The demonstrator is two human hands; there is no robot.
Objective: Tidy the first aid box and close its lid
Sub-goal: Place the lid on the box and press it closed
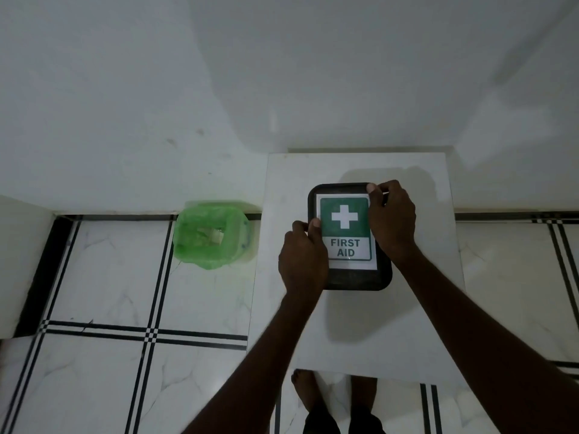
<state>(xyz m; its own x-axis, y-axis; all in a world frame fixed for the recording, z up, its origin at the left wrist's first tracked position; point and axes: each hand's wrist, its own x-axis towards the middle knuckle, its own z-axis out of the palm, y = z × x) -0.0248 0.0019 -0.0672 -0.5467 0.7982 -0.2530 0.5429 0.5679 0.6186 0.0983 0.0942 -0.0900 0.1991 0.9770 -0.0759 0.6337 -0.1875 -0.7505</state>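
A dark first aid box [360,278] rests on a white table [354,333]. Its lid is down and carries a white label with a green panel, a white cross and the words FIRST AID [345,233]. My left hand [302,258] grips the lid's left edge, thumb on top near the label. My right hand [391,219] holds the lid's right side, with the fingertips curled over the far right corner. What is inside the box is hidden under the lid.
A small bin lined with a green plastic bag [210,234] stands on the tiled floor left of the table, against the wall. White tiles with black lines cover the floor [125,292]. My bare feet [305,393] show below the table's near edge.
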